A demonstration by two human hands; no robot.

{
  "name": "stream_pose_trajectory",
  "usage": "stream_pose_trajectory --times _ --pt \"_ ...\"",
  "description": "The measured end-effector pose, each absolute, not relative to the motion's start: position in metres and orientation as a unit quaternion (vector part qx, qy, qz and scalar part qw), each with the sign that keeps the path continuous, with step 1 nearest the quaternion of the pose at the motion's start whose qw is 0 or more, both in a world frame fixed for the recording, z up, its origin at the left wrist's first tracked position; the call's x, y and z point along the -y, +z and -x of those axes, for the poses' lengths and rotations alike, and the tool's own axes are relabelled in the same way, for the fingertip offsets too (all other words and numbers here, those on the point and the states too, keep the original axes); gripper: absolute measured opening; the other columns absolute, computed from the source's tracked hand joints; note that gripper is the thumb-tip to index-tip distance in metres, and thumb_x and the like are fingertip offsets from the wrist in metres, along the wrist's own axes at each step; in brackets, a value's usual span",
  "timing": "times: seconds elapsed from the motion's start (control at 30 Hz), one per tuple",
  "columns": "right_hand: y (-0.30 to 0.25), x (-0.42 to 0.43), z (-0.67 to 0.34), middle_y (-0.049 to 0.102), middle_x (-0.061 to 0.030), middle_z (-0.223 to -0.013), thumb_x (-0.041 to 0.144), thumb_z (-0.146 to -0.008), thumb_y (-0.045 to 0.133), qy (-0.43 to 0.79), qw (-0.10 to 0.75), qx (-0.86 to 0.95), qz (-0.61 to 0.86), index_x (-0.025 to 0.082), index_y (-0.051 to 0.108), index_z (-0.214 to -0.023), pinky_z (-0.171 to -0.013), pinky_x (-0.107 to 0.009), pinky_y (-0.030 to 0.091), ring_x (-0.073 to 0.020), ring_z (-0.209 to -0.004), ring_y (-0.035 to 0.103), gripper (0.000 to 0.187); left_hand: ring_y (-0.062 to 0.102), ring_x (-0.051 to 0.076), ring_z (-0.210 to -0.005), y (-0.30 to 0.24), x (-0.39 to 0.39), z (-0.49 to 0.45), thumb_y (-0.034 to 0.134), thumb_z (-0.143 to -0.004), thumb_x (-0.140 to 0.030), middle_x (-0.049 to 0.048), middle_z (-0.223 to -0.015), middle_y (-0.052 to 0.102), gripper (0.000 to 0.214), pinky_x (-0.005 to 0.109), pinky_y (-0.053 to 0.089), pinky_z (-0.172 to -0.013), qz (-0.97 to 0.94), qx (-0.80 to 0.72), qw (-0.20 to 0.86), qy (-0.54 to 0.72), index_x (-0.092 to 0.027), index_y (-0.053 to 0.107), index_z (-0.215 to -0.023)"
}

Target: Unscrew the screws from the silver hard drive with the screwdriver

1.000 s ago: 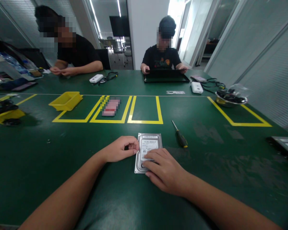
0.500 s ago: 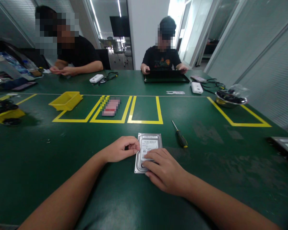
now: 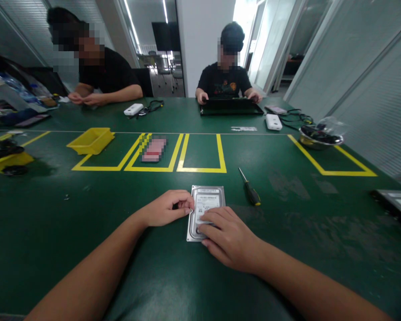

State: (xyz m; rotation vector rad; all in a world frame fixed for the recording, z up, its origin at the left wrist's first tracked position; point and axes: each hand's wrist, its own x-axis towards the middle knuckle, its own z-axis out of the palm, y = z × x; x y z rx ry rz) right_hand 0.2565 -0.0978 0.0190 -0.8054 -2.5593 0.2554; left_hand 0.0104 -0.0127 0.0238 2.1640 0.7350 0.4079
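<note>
A silver hard drive [image 3: 207,194] with a white printed label lies flat on the green table in front of me. At its left edge, the curled fingertips and thumb of my left hand [image 3: 171,207] close in a pinch on the rim. My right hand [image 3: 232,240] rests over the drive's lower right part. Its fingers lie slightly apart across the label, and its thumb is by the lower edge. That hand hides much of the lower label. To the right of the drive is a screwdriver [image 3: 253,195] with a dark handle with yellow on its end.
Beyond the drive, a pink blurred item [image 3: 154,150] and a yellow bin [image 3: 92,140] sit among yellow tape outlines. A metal bowl [image 3: 321,141] of dark parts stands back right. Another drive-like device [image 3: 396,207] lies far right. Two people sit across; one holds a black panel [image 3: 232,107].
Both hands and the hard drive keep nearly the same place. The whole view has shifted very slightly to the left.
</note>
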Motion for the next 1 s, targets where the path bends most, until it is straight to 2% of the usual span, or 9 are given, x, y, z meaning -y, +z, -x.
stream_pose_trajectory --times 0.3,0.47,1.0 --pt "0.0178 0.0969 -0.2574 0.062 -0.0112 -0.117 0.026 -0.094 0.051 0.098 0.216 0.926 0.293 0.016 0.062 -0.114 -0.099 -0.046 0.04 -0.026 -0.114 0.051 0.024 0.052 0.013 -0.076 0.0244 0.0126 -0.0099 0.058 -0.092 -0.023 0.0029 -0.088 0.058 0.012 0.023 0.042 -0.07 -0.861 -0.274 0.398 0.16 -0.015 0.064 -0.097" --pt "0.0171 0.0972 -0.2579 0.062 -0.0112 -0.117 0.025 -0.094 0.052 0.096 0.222 0.926 0.289 0.016 0.062 -0.114 -0.099 -0.046 0.04 -0.0259 -0.114 0.052 0.024 0.052 0.013 -0.076 0.0233 0.0124 -0.0104 0.055 -0.094 -0.021 0.0031 -0.088 0.059 0.012 0.023 0.041 -0.069 -0.865 -0.276 0.388 0.158 -0.015 0.065 -0.095" --pt "0.018 0.0964 -0.2574 0.062 -0.0114 -0.118 0.026 -0.094 0.051 0.094 0.221 0.927 0.289 0.016 0.062 -0.114 -0.099 -0.046 0.04 -0.0265 -0.114 0.052 0.025 0.05 0.012 -0.073 0.0227 0.0126 -0.0123 0.053 -0.095 -0.025 0.0018 -0.086 0.057 0.014 0.023 0.04 -0.066 -0.856 -0.305 0.392 0.147 -0.015 0.063 -0.094"
